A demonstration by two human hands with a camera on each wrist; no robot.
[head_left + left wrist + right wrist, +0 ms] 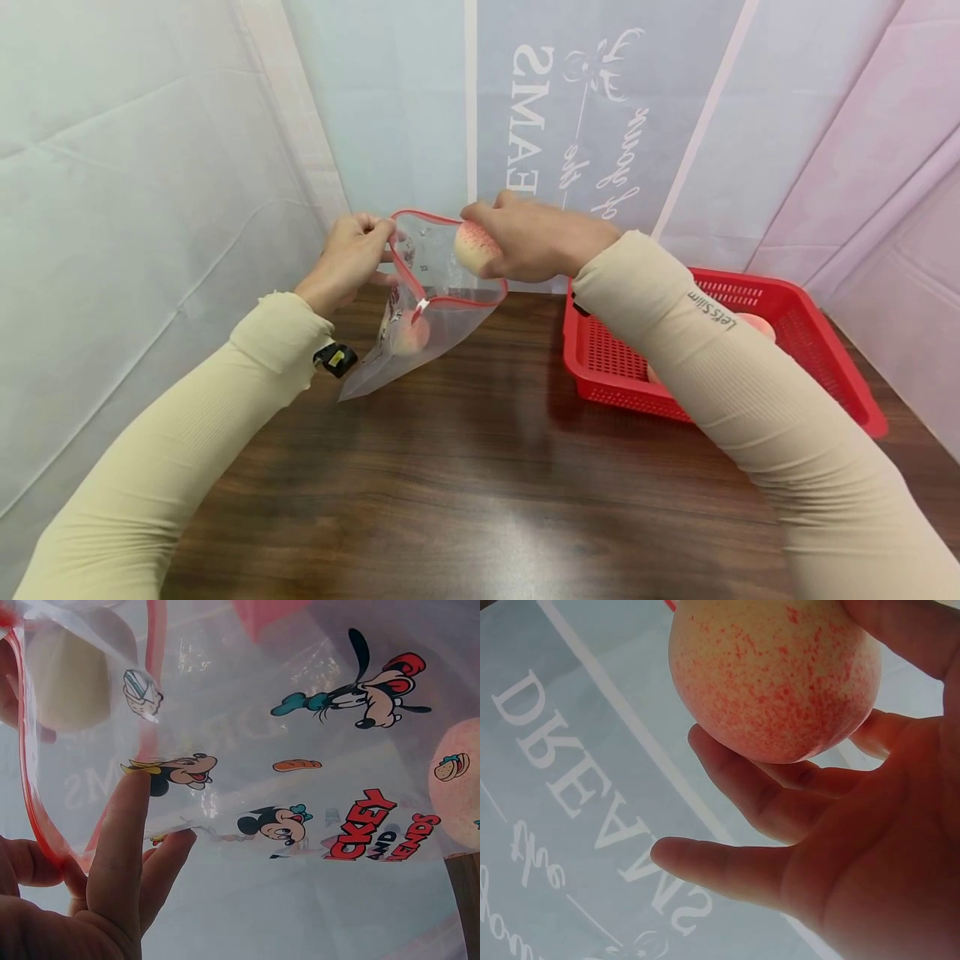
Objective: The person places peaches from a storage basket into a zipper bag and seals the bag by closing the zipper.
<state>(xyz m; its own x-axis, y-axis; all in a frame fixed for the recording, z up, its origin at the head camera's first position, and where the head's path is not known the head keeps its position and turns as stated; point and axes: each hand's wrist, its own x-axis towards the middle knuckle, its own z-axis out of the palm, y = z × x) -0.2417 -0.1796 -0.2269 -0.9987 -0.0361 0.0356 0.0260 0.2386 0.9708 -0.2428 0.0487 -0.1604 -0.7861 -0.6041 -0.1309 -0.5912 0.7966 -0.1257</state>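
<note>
My left hand (351, 260) pinches the red-edged rim of a clear zip bag (450, 325), whose mouth stands open. Cartoon figures are printed on the bag's side, seen large in the left wrist view. One peach (411, 333) lies inside, low in the bag. With my right hand (543, 240) I grip another peach (780, 682) between thumb and fingers; it is at the bag's mouth, by the right part of the rim. A white slider (423, 307) sits on the near side of the zip.
On the right stands a red perforated basket (840, 367) holding peaches (756, 325), partly hidden by my right forearm. The dark wooden table (450, 483) lies beneath. Pale printed cloth (405, 100) hangs at the back, with white cloth (150, 167) along the left side.
</note>
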